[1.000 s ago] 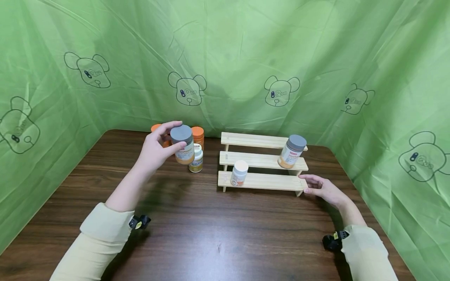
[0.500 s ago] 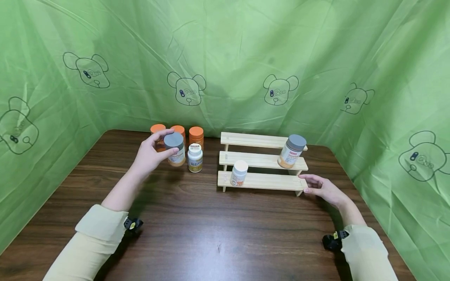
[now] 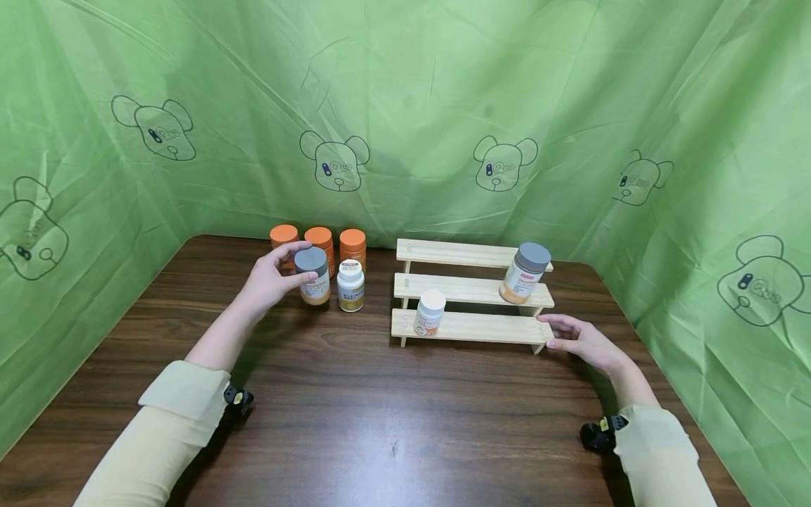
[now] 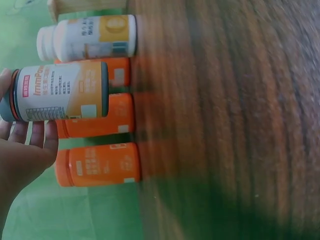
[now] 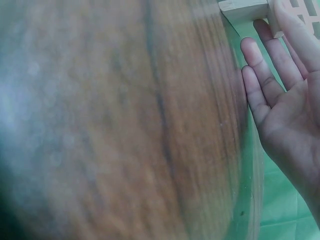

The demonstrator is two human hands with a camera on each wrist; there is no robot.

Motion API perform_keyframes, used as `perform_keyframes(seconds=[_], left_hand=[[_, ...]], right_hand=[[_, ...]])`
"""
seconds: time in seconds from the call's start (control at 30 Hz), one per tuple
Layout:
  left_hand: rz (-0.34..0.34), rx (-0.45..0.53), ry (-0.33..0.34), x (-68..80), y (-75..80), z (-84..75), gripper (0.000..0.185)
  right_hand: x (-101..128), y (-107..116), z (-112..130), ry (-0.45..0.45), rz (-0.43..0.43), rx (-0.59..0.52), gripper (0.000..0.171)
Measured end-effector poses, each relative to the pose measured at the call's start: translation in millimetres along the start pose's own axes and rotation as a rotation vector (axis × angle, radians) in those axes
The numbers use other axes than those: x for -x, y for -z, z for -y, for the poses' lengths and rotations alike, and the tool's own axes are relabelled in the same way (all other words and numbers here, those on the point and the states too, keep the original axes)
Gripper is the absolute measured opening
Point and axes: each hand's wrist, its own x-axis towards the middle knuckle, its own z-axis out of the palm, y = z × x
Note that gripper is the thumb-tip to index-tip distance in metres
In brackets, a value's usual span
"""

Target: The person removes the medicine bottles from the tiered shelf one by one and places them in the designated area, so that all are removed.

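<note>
The left hand has its grip curled round a grey-capped jar standing upright on the counter, just beside a white bottle and in front of three orange bottles. The right hand, fingers relaxed and holding nothing, touches the rack's lowest step, likely steadying it.

Cream sleeves, black wrist clips

On the grey-lidded bottle you hold, you can read only "Imm"; the rest is too small.
</note>
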Motion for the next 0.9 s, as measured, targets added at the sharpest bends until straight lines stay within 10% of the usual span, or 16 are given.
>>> perform_keyframes(seconds=[0.9], left_hand=[[0.104, -0.034, 0.014, -12.4, 0.2, 25.6, 0.068]], right_hand=[[1, -1, 4, -0.015, -0.005, -0.010, 0.053]])
